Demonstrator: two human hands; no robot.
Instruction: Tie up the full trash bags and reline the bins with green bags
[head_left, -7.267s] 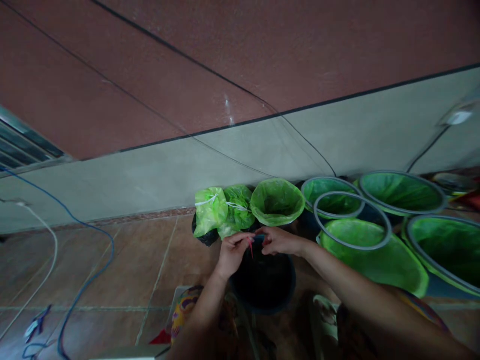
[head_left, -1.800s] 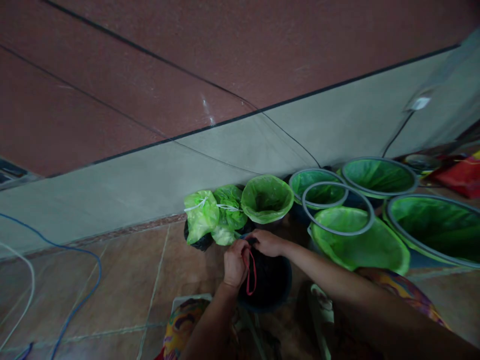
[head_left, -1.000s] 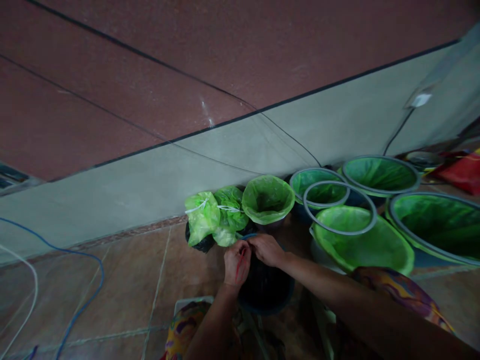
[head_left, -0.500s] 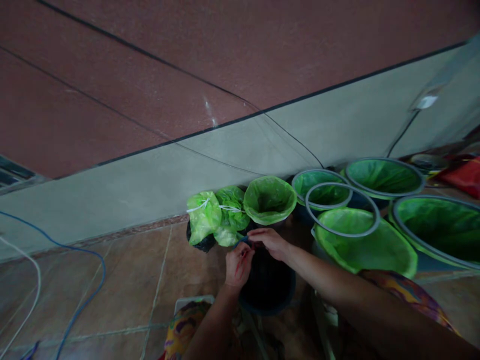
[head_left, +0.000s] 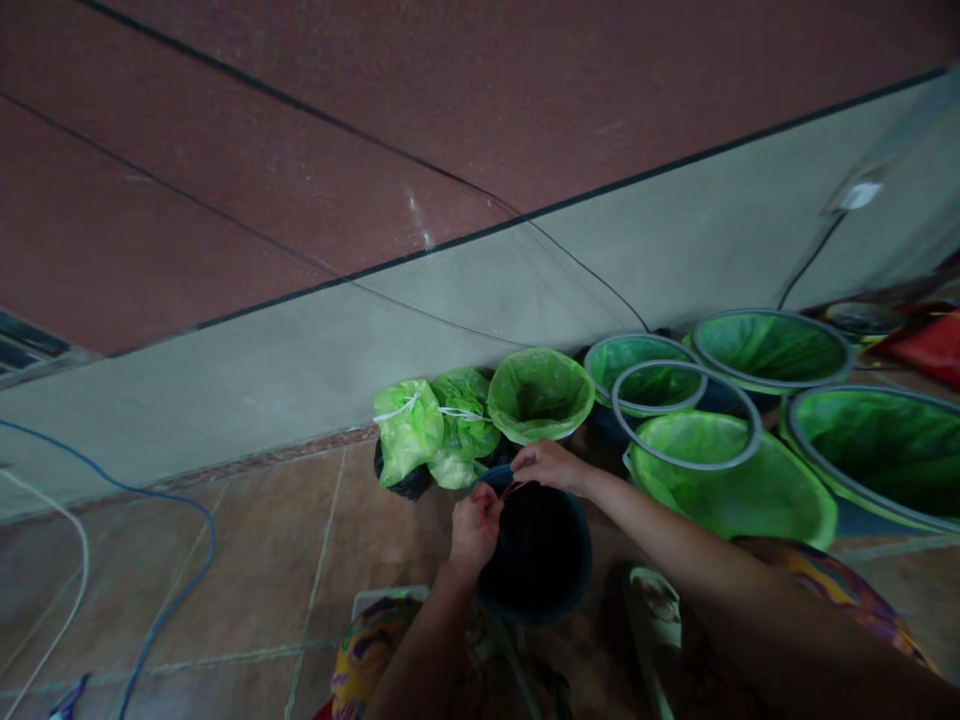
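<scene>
A dark bucket (head_left: 540,590) stands on the tiled floor right in front of me, lined with something black. My left hand (head_left: 474,525) is closed at the bucket's left rim, pinching one end of a thin red string (head_left: 511,490). My right hand (head_left: 550,465) grips the other end at the far rim, and the string runs taut between the two hands. Just beyond them sit two tied green bags (head_left: 435,430) and an open green-lined pot (head_left: 540,395).
Several larger green-lined hoops and tubs (head_left: 731,470) crowd the right side along the wall (head_left: 300,350). A blue cable (head_left: 180,570) and a white cable (head_left: 52,620) trail over the tiles at left. My patterned clothing (head_left: 360,650) fills the bottom edge.
The red string hung as a loop from my left hand; now it is pulled short and taut. My right hand has moved up and away from the left hand to the far rim.
</scene>
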